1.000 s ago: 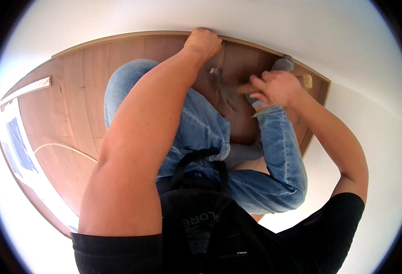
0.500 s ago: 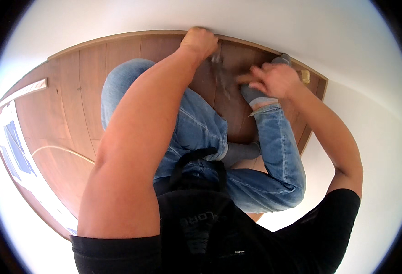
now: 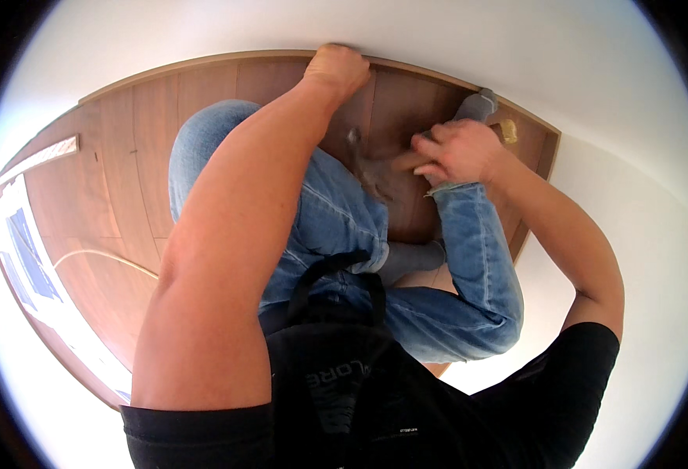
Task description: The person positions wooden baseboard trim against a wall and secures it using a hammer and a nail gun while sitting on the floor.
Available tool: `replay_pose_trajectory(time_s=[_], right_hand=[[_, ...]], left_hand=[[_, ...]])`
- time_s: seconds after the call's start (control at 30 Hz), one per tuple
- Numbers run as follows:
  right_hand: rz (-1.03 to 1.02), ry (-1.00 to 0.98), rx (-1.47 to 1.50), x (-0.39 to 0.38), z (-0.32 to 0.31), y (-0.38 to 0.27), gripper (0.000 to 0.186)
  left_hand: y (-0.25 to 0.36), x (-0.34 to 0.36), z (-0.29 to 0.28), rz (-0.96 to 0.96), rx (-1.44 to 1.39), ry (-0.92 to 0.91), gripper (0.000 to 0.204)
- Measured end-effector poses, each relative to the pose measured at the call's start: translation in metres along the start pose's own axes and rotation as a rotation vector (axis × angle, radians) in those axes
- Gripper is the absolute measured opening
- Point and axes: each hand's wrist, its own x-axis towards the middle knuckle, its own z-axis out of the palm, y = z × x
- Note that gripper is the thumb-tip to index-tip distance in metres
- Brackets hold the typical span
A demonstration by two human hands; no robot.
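My left hand (image 3: 336,72) is closed at the wooden baseboard trim along the far wall. Its fingers face away, so whatever they may hold is hidden. In my right hand (image 3: 463,152) is a hammer (image 3: 408,162), gripped by its light wooden handle. The metal head is smeared by motion and hangs over the floor between my knee and foot, apart from my left hand. My right wrist is just above the grey-socked foot (image 3: 477,105).
Brown wooden flooring (image 3: 152,148) meets a white wall (image 3: 406,31) edged by the trim (image 3: 203,59). A small yellowish object (image 3: 508,130) lies by my foot. To the left are a thin pale cord (image 3: 109,254) and a light strip (image 3: 39,159). My denim-clad legs (image 3: 336,195) are folded close.
The hammer and my right hand have drawn back toward me, and the head is farther from my left hand. My left hand stays at the trim, almost unmoved.
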Motion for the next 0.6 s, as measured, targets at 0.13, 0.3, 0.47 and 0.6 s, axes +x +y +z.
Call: replay_pose_trajectory(time_s=[0.13,0.3,0.47,0.6], right_hand=[[0.067,-0.060,-0.047,0.003,-0.005,0.013,0.048],[0.035,-0.068,-0.021,-0.002,-0.009,0.020,0.049],[0.096,-0.085,-0.015,0.001,-0.005,0.022,0.047],[0.119,-0.019,-0.041,-0.003,-0.002,0.017,0.052]], left_hand=[[0.001,-0.001,-0.001,-0.018,-0.012,0.005,0.021],[-0.001,0.002,-0.001,-0.006,-0.030,0.034,0.021],[0.003,0.001,0.001,-0.019,-0.009,0.022,0.020],[-0.002,-0.001,-0.004,-0.009,-0.022,0.017,0.020]])
